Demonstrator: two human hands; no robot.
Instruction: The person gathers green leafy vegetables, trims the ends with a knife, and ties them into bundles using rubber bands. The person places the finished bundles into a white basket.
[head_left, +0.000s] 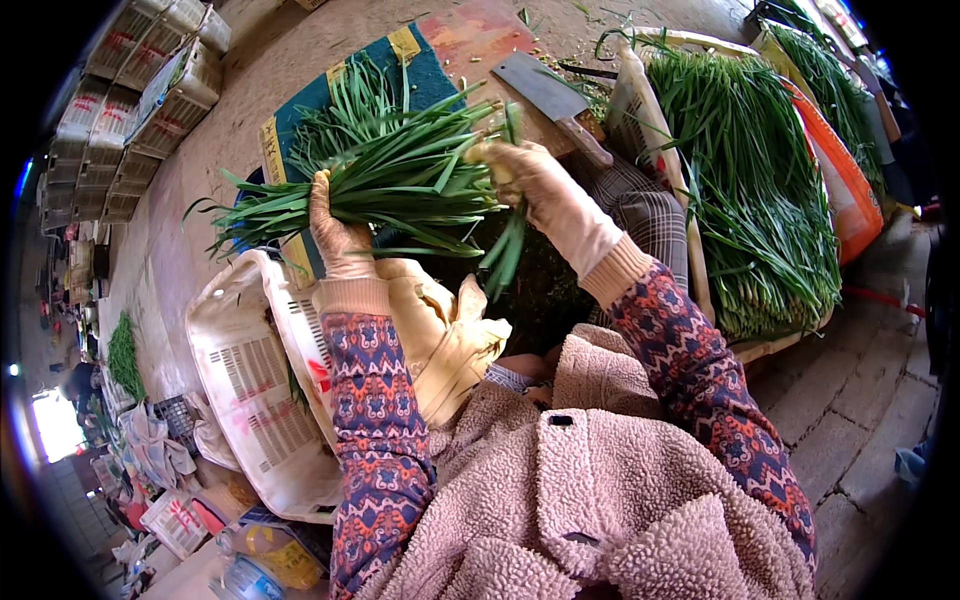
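Observation:
My left hand (339, 229), in a soiled thin glove, is closed around a large bunch of green garlic chives (409, 169). At the stem end of that bunch, my right hand (525, 169), gloved too, grips a few loose leaves (508, 251) that hang down and look blurred. More chives (367, 82) lie behind on a teal mat (424, 64) with yellow strips. A cleaver (541, 84) with a wooden handle rests on a board just beyond my right hand.
To the right stands a white plastic crate (694, 232) heaped with chives (750, 165), beside an orange and white sack (840, 180). An open white crate (247, 367) is at my left. Crates (124, 112) are stacked at the far left. Another person's arm (885, 105) shows far right.

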